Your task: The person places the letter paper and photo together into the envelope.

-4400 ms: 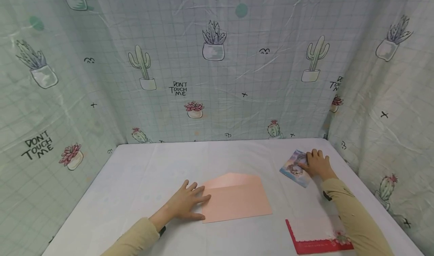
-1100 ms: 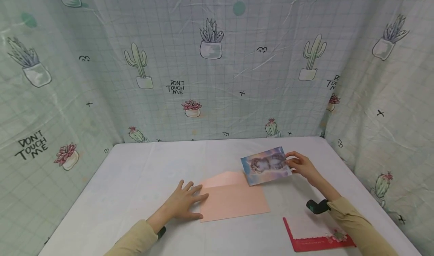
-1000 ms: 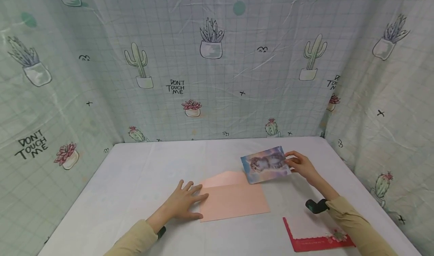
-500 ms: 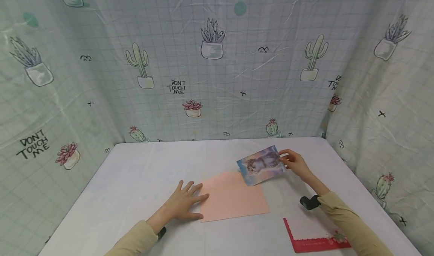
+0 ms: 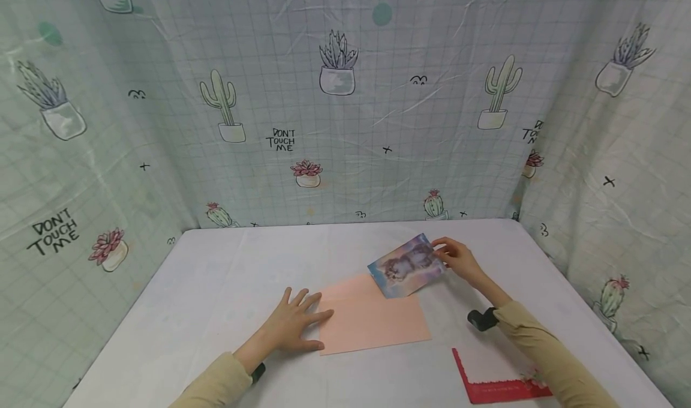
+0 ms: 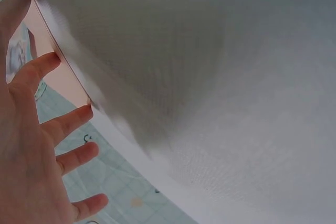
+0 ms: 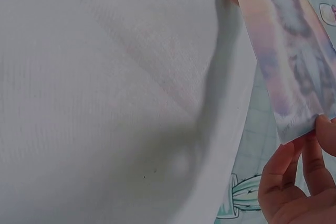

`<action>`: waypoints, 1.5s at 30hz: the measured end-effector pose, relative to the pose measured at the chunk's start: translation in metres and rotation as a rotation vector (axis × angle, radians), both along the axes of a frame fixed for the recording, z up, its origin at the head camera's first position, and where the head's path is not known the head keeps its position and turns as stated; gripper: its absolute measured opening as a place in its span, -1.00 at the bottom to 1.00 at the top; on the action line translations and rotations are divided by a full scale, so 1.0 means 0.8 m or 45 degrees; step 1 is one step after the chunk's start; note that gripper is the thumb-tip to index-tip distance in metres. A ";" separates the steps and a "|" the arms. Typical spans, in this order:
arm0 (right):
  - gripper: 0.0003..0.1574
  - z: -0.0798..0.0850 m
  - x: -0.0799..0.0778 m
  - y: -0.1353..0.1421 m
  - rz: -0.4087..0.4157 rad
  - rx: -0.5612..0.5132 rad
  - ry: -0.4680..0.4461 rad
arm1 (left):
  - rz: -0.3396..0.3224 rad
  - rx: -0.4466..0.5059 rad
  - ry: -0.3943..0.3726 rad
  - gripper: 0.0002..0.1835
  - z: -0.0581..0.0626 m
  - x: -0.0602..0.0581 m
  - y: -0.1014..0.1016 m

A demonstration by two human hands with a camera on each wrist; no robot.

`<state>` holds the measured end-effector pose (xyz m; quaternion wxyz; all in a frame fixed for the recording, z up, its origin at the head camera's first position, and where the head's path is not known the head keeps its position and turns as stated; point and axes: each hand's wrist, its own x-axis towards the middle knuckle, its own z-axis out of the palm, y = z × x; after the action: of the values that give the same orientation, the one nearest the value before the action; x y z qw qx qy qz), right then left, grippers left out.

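Observation:
A peach envelope [image 5: 372,324] lies on the table with its flap turned away from the person. My left hand [image 5: 294,324] rests with spread fingers at the envelope's left edge; in the left wrist view its fingertips [image 6: 51,60] touch that edge. With thumb and fingers my right hand [image 5: 459,258] pinches the right end of a card with a kitten picture [image 5: 407,267]. The card is tilted, and its lower left part overlaps the envelope's flap and upper right area. In the right wrist view the thumb lies on the card's picture side [image 7: 294,51], fingers behind it.
A white and red card with a flower print [image 5: 496,391] lies at the front right, partly hidden under the right sleeve [image 5: 550,348]. The white table [image 5: 216,288] is bounded at the back and sides by a cactus-print curtain [image 5: 345,132].
The right hand has picked the kitten card up from the table's right side and carried it left, over the envelope's upper right; lately it drifts further left. The left hand stays put.

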<state>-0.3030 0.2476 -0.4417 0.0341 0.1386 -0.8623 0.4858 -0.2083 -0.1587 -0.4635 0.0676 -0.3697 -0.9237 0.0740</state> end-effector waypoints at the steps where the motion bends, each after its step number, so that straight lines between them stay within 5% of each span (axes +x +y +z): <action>1: -0.69 0.004 0.003 -0.004 -0.002 0.003 -0.001 | 0.000 0.003 -0.002 -0.29 0.000 0.000 0.000; 7: -0.73 0.019 0.017 -0.024 -0.007 0.053 0.015 | 0.002 0.002 -0.007 -0.28 -0.001 0.000 -0.001; 20: -0.72 -0.016 -0.008 -0.020 0.076 0.115 0.079 | -0.001 -0.004 -0.029 -0.22 -0.002 -0.003 -0.002; 45: -0.76 -0.021 -0.009 -0.054 0.170 0.230 0.090 | 0.025 -0.048 -0.056 -0.21 0.005 -0.001 0.002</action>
<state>-0.3101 0.2041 -0.4585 0.0193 0.2153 -0.8896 0.4023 -0.2093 -0.1573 -0.4592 0.0398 -0.3632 -0.9271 0.0839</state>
